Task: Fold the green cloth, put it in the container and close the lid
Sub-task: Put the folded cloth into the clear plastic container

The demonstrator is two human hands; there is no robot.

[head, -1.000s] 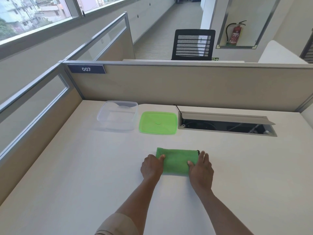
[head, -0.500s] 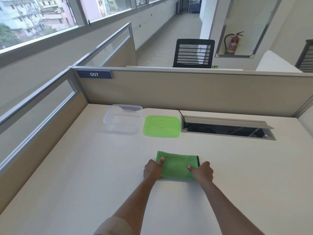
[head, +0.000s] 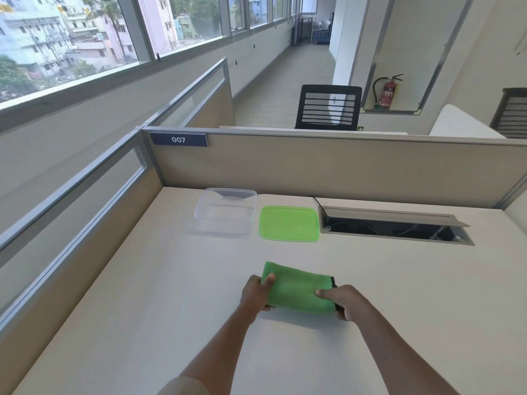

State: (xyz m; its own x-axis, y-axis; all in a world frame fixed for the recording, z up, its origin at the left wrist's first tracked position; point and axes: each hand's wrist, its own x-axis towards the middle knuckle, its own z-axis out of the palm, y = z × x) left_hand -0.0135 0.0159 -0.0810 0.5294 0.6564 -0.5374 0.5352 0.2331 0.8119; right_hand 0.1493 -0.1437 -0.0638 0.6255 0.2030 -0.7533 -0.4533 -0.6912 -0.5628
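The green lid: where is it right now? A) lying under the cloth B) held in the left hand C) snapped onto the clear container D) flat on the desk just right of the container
D: the green lid lies flat on the desk, right of the open clear container.

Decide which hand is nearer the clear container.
Left. The left hand grips the cloth's end below the clear container; the right hand grips the farther end.

We see a soft, matt green cloth [head: 299, 292], a clear glossy plastic container [head: 225, 212], a smooth green plastic lid [head: 288, 223] and a matt pale bench [head: 142, 295].
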